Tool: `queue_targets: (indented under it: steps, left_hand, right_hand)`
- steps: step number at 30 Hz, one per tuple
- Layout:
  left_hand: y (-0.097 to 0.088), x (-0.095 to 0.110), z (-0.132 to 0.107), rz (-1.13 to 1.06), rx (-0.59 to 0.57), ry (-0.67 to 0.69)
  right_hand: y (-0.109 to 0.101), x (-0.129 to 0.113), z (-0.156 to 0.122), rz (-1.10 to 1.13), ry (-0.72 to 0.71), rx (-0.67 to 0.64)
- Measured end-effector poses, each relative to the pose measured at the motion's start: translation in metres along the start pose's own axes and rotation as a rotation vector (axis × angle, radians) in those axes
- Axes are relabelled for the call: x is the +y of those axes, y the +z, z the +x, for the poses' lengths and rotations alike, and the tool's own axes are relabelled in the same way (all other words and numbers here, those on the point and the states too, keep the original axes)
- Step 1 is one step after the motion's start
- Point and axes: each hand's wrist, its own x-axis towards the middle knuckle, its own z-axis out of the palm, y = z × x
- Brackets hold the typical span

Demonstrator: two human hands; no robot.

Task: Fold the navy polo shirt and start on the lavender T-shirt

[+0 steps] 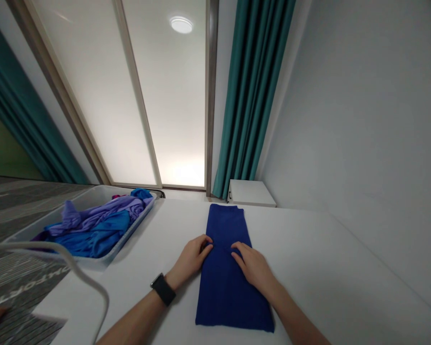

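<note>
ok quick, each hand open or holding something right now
Left hand: half curled at the left edge of the dark blue cloth; pinching unclear.
Right hand: half curled over the same cloth; grip unclear.

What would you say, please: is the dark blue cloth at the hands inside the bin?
No, the dark blue cloth lies on the white table, outside the bin.

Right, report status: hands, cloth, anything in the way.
Left fingers at left edge of blue cloth, right fingers on it. Flat on white table. Fabric tub off left, not blocking.
</note>
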Motion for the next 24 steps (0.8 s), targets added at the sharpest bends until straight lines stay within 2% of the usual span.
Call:
queue_targets:
  steps: [3,5,9,12,15,20,24]
  left_hand:
    - [-0.006,0.014,-0.008,0.156,0.123,0.098]
    - [-0.007,0.029,-0.018,0.272,0.15,0.197]
    - [0.005,0.05,-0.045,0.418,-0.008,0.352]
    - [0.022,0.047,-0.057,0.465,-0.082,0.357]
    - [0.033,0.036,-0.06,0.474,-0.097,0.346]
    - [0.034,0.032,-0.059,0.468,-0.11,0.359]
    - [0.034,0.034,-0.06,0.5,-0.127,0.372]
  right_hand:
    - [0.001,0.0,0.0,0.003,0.005,0.009]
    - [0.001,0.0,0.0,-0.007,0.007,0.018]
    - [0.002,-0.001,-0.002,-0.044,0.012,0.026]
    - [0.003,-0.004,-0.002,-0.087,0.022,0.044]
    - [0.001,-0.006,-0.002,-0.152,0.018,0.074]
    - [-0.003,-0.014,-0.015,-0.321,-0.018,0.193]
    - [0.004,-0.025,-0.041,-0.302,-0.087,0.141]
